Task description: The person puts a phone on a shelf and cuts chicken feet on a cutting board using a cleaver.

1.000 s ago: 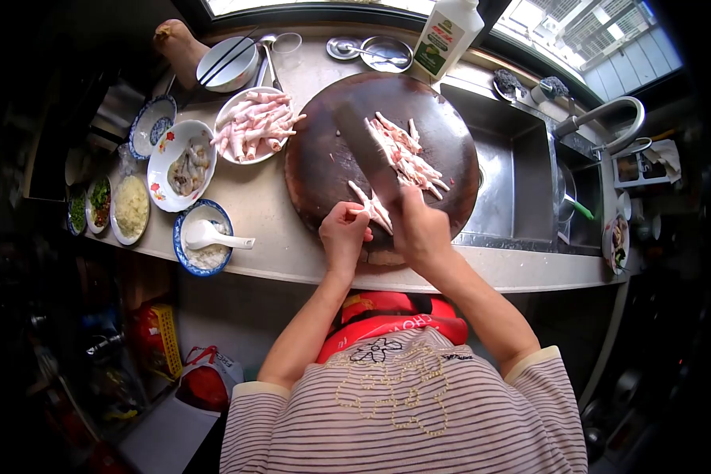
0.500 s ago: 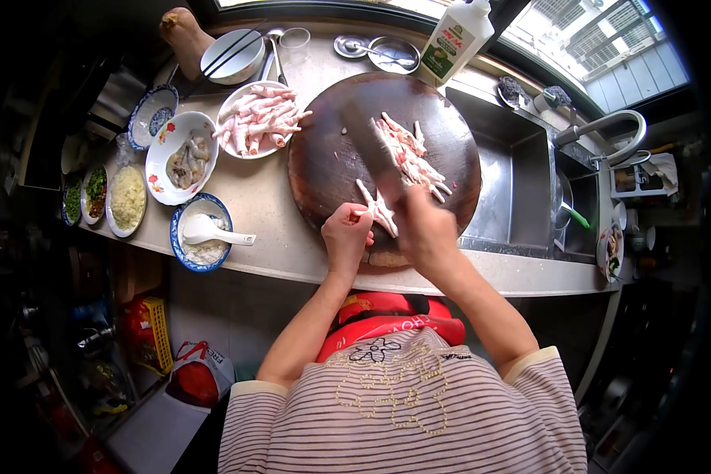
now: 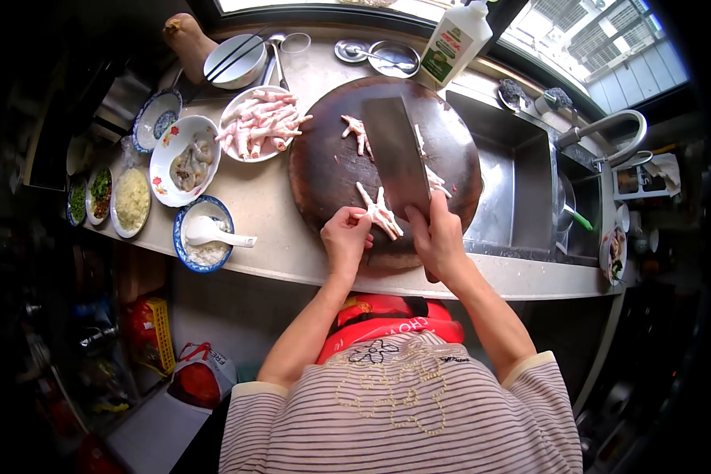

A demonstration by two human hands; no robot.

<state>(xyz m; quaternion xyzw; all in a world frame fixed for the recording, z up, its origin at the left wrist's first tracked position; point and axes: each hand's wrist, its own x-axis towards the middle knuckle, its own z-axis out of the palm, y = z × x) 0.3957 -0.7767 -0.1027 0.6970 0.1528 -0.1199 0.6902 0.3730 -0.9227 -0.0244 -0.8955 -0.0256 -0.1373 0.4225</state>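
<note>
My right hand (image 3: 441, 241) is closed round the handle of a cleaver (image 3: 399, 150). Its broad blade reaches up over the round wooden chopping board (image 3: 316, 158) and hides part of the cut chicken feet pieces under or behind it. One cut piece (image 3: 359, 136) shows left of the blade, and others (image 3: 438, 183) stick out on its right. Near the board's front lies a chicken foot (image 3: 381, 212), toes pointing away. My left hand (image 3: 346, 239) pinches one of its toes from the left, just beside the blade's lower end.
A plate of whole chicken feet (image 3: 261, 122) stands left of the board. Further left are a bowl of shrimp (image 3: 188, 162), a dish of minced garlic (image 3: 131, 201), and a blue-rimmed bowl (image 3: 188, 251) with a white spoon. A steel sink (image 3: 509, 174) lies to the right, a white bottle (image 3: 454, 43) behind.
The cleaver, blurred by motion before, has swung right and now shows its flat face over the cut pieces. A cut piece has appeared left of the blade. My left hand stays on the toe.
</note>
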